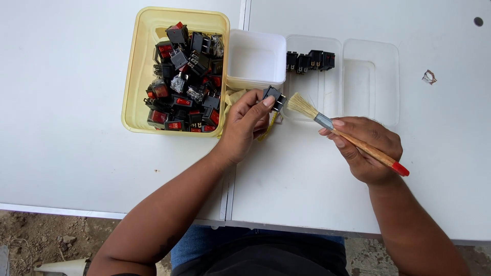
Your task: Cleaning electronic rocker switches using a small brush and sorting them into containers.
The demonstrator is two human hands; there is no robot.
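Nearest the body, above the white desk, the right hand is wrapped around a paintbrush: a smooth wooden handle with a red tip, a grey metal ferrule and pale, splayed bristles that point left. Its fingers are closed firmly on the handle. Just left of the bristles, the left hand pinches one small black rocker switch between thumb and fingertips, metal prongs showing, held just clear of the brush tip rather than touching it, as far as can be told.

Beyond the hands, four similar black switches stand in a row at the back of a clear, shallow plastic tray, whose right compartment holds nothing. Judging from this, only a few pieces are through. To the left, a soft yellow tub is heaped with dozens of black-and-red switches, some wrapped in crinkled clear film, so most of the work seems left. Between tub and tray sits a white square container, apparently bare inside. A small scrap lies far right.
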